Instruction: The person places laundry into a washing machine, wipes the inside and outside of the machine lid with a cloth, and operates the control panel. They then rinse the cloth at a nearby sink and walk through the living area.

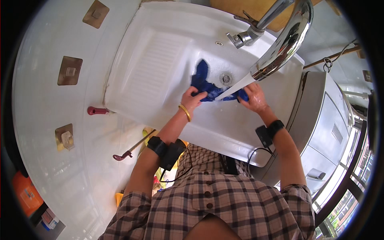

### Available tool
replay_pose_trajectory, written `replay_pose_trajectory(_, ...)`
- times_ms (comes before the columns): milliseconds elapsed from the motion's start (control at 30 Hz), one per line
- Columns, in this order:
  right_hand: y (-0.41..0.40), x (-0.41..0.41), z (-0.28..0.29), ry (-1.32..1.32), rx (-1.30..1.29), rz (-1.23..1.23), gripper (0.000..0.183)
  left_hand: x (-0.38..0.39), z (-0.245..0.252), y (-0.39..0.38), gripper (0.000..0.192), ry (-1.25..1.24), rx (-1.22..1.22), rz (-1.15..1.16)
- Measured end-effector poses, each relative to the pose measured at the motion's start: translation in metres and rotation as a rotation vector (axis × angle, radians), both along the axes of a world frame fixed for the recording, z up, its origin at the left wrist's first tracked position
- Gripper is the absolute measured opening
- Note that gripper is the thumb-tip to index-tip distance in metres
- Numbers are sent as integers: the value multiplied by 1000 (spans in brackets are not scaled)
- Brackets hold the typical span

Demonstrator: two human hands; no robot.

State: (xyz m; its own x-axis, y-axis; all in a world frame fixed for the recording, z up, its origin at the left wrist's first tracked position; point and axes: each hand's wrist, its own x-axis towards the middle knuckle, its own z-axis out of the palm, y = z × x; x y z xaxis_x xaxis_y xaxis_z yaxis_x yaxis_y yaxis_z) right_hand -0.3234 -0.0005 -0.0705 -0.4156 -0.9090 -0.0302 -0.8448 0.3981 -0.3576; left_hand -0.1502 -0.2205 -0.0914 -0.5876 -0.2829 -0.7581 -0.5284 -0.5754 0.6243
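A wet blue cloth is stretched between my two hands in a white ceramic laundry sink. My left hand grips its near left part, and a loose end points up toward the back of the basin. The cloth's right end is in my right hand. Water pours from the chrome faucet onto the middle of the cloth. Just beyond the cloth lies the round drain, uncovered.
A ribbed washboard slope forms the sink's left side. At the back stands the faucet's lever valve. A grey-white appliance borders the sink on the right. Adhesive hooks and a red-handled tool are along the left wall.
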Motion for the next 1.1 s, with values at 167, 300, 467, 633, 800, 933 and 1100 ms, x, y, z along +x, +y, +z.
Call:
replay_pose_trajectory(167, 18, -2, -14, -312, 587, -145, 54, 22, -9, -21, 29, -158, 76, 256)
replay_pose_trajectory(300, 1, 8, -86, -488, 358, -619, 65, 30, 3, -33, 25, -133, 119, 386)
replay_pose_trajectory(467, -52, 77, -76, -640, 391, -316, 69, 42, 19, -38, 18, 99, -703, -123)
replay_pose_trajectory(633, 28, -26, -105, -277, 226, -896, 46, 73, 35, -51, 16, 107, -1416, -622)
replay_pose_trajectory(800, -62, 77, -113, -169, -166, -367, 35, 61, 41, -52, 17, -3, -1246, -640)
replay_pose_trajectory(933, -68, 68, -68, -525, 112, -284, 30, 92, 41, -56, 15, 111, -1373, -649)
replay_pose_trajectory(1100, 10, 15, -125, -228, 63, -928, 44, 103, 48, -53, 12, 138, -1503, -628)
